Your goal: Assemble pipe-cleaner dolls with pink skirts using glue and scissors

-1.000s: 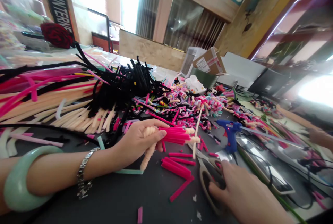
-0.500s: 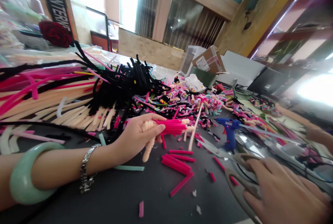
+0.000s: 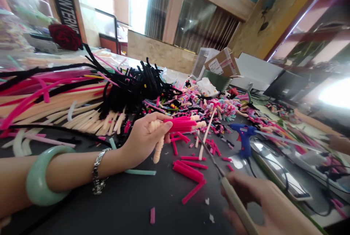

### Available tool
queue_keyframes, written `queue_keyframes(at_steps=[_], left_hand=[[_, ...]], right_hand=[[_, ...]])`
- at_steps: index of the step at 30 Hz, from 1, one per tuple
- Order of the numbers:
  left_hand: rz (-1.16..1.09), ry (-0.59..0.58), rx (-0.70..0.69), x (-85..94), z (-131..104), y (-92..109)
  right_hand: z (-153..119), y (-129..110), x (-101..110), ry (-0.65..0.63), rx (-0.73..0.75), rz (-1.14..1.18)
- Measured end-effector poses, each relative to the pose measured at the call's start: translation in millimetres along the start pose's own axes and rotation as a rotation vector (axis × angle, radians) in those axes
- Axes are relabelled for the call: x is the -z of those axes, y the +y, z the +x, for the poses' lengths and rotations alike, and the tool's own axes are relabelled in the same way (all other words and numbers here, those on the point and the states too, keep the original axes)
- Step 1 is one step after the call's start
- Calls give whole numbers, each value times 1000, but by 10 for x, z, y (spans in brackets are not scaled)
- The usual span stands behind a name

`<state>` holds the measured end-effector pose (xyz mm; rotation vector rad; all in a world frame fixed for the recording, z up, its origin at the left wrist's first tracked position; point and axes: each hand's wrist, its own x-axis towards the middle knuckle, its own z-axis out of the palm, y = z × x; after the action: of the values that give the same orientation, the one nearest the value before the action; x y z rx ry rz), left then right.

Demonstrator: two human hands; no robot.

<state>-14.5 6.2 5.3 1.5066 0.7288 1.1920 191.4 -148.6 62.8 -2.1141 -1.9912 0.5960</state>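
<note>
My left hand (image 3: pixel 149 134), below a jade bangle and a silver bracelet, is closed around a bundle of pink fuzzy stems (image 3: pixel 182 124) with twisted cream pieces (image 3: pixel 158 147) at both ends. My right hand (image 3: pixel 259 195) grips scissors (image 3: pixel 232 198), seen nearly edge-on. Their blades point up and left, the tip close to the cream ends of the bundle. Several cut pink stems (image 3: pixel 188 171) lie on the dark table (image 3: pixel 131 206) below the bundle. A long cream stem (image 3: pixel 208 133) lies just behind the scissor tip.
Black stems (image 3: pixel 131 89) and long cream stems (image 3: pixel 87 122) spread at the left. Small colourful pieces (image 3: pixel 218 105) are heaped behind my hands. A blue glue gun (image 3: pixel 244 136) stands at the right, with a cable below. At the far right another person's arm (image 3: pixel 311 122) reaches in.
My right hand has moved left with the scissors, which have turned from flat and spread to edge-on, nearer the bundle. The whole view has shifted slightly; my left hand still holds the bundle.
</note>
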Motion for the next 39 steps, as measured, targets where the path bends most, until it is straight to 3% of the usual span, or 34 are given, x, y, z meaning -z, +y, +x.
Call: queue_keyframes(at_steps=[4, 13, 23, 29, 39], left_hand=[[4, 20, -20, -12, 7, 17], [-4, 0, -40, -15, -4, 16], [12, -49, -34, -12, -47, 44], [41, -48, -82, -16, -46, 30], [113, -99, -141, -11, -78, 6]], right_hand=[[102, -108, -14, -130, -109, 224], [194, -18, -98, -143, -94, 418], [150, -65, -201, -85, -194, 530], [204, -107, -268, -124, -63, 563], [198, -146, -302, -104, -34, 517]])
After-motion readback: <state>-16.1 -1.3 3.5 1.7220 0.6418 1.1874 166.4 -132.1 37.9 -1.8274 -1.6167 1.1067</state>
